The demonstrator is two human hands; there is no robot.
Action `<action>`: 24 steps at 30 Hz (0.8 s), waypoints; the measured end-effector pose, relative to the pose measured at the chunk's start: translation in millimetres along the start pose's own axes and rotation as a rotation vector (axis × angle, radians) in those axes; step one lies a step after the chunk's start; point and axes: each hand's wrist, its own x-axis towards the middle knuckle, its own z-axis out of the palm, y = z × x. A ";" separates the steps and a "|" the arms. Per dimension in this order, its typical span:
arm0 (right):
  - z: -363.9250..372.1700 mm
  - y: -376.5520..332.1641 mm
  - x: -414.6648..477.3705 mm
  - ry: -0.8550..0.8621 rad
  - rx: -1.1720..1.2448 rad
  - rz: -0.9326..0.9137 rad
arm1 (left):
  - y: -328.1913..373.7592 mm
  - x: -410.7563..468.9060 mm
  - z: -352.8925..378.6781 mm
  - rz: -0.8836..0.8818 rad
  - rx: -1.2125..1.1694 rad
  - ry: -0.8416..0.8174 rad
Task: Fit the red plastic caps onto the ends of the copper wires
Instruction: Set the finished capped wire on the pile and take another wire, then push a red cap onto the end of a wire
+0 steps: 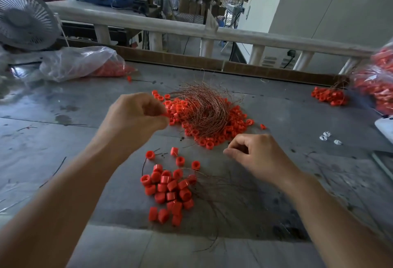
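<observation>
A tangle of thin copper wires lies on a heap of loose red plastic caps in the middle of the grey table. My left hand is raised at the heap's left edge and pinches a red cap between thumb and fingers. My right hand hovers low, just right of the heap's near edge, fingers curled with thumb and forefinger pressed together; whether a wire is between them cannot be made out. Closer to me lies a second group of red caps with copper wires trailing off to the right.
A clear plastic bag holding red caps lies at the back left beside a white fan. More bagged caps and a small loose pile sit at the right edge. A white railing runs behind the table.
</observation>
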 end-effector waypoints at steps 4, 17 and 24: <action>0.4 -4.4 -0.2 0.041 0.027 0.013 | 12.4 -36.2 22.0 0.177 -0.384 -0.251; 14.3 -30.2 45.5 0.241 0.091 -0.056 | -10.1 -33.3 33.9 0.207 -0.146 -0.267; 8.2 -27.3 43.0 0.344 0.250 -0.072 | -11.2 -31.3 33.7 0.202 -0.155 -0.285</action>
